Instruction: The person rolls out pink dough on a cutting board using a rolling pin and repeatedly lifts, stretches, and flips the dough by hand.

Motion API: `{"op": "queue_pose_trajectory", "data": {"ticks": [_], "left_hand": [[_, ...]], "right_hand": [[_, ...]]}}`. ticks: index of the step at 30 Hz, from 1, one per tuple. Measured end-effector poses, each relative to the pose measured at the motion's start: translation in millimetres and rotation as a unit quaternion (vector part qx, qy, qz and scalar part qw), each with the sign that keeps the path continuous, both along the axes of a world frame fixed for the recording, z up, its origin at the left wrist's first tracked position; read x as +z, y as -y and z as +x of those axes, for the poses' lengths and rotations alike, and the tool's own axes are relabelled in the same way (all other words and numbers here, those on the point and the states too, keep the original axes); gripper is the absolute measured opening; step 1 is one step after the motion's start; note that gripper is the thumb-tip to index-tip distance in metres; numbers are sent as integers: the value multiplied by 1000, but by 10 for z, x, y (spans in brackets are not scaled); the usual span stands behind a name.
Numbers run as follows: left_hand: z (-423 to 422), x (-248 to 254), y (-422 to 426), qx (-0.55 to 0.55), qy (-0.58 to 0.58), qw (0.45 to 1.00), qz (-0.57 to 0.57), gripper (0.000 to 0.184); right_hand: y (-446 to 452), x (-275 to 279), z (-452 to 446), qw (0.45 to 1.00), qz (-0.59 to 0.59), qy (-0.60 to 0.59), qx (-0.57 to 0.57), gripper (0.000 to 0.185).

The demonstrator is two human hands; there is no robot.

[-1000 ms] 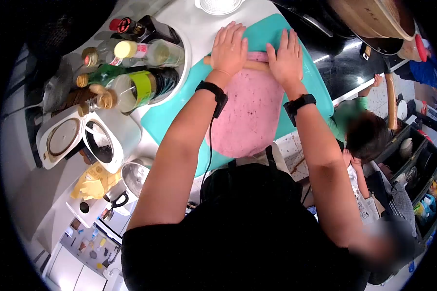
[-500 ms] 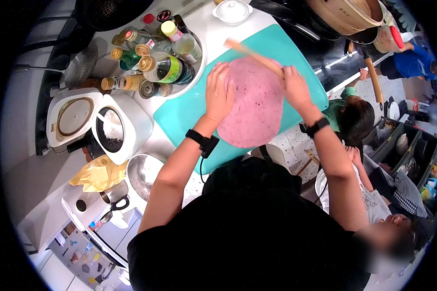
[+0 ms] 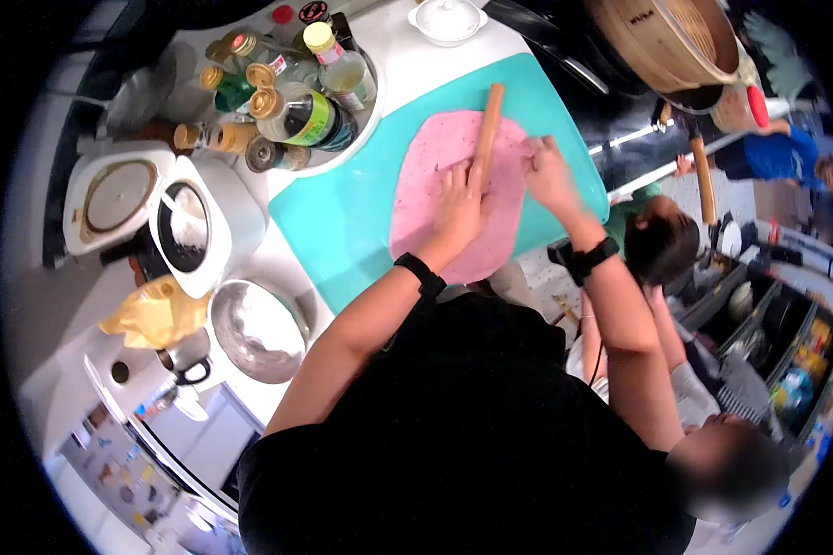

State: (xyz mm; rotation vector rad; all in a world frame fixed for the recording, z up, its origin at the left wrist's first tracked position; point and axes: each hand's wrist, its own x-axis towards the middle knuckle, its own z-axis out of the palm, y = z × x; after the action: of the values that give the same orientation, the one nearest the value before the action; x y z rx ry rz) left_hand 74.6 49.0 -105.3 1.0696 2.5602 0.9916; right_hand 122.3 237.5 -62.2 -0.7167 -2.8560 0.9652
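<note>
Captured from a head-worn camera, facing forward and steeply down over a black shirt (image 3: pixel 472 435) at 6 o'clock. Trained from close above on a white desk (image 3: pixel 407 69), with left hand (image 3: pixel 461 213) near centre at 1 o'clock and right hand (image 3: pixel 550 180) at 2. Spread fisheye-wide within a dark border, from white cooker (image 3: pixel 241 208) at 9 o'clock to bamboo steamer (image 3: pixel 646 39) between 1 and 2.

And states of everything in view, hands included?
Dough: rolled flat, on the mat
Pin: over the dough, far tip past its edge
Left hand: at the pin's near end
Right hand: off the pin, by the dough's right edge, blurred
Cooker: lid open
White pot: lid on
Green-label bottle: upright, capped
Steamer: uncovered
Bowl: uncovered
</note>
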Motion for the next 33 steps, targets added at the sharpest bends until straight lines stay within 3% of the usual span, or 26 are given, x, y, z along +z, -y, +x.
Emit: {"op": "queue_pose_trajectory", "data": {"ticks": [5, 9, 10, 11, 14, 16, 20, 22, 26, 29, 31, 33], "left_hand": [[95, -140, -304, 121, 3, 993, 2, 66], [404, 133, -546, 144, 17, 989, -41, 62], [462, 71, -623, 153, -34, 983, -92, 62], [486, -2, -688, 160, -85, 973, -143, 62], [571, -111, -831, 173, -95, 961, -193, 62], [572, -43, -907, 212, -80, 959, -170, 62], [-44, -143, -751, 310, -89, 930, -173, 68], [-295, -96, -539, 306, -100, 929, -182, 70], [-38, -32, -576, 295, -124, 924, -209, 75], [512, 33, -780, 284, -29, 942, -178, 76], [540, -47, -788, 272, -8, 948, -162, 77], [320, -43, -725, 305, -10, 941, -145, 74]], "right_hand": [[-672, 98, -784, 965, 116, -61, 228, 28], [-726, -110, -1005, 895, 175, -96, 399, 43], [-740, -217, -1010, 864, 211, -98, 446, 50], [-786, -312, -1002, 859, 208, -100, 457, 50], [-887, -448, -949, 843, 236, -46, 480, 60], [-827, -530, -981, 871, 227, -50, 433, 63], [-382, -524, -1654, 863, 251, -109, 425, 59], [-118, -528, -1943, 899, 179, -61, 396, 53], [-264, -607, -1959, 897, 73, -101, 424, 47], [-715, -452, -1467, 843, 81, -123, 517, 53], [-844, -500, -1237, 793, 189, -103, 570, 58], [-683, -613, -1460, 797, 199, -109, 560, 61]]}}
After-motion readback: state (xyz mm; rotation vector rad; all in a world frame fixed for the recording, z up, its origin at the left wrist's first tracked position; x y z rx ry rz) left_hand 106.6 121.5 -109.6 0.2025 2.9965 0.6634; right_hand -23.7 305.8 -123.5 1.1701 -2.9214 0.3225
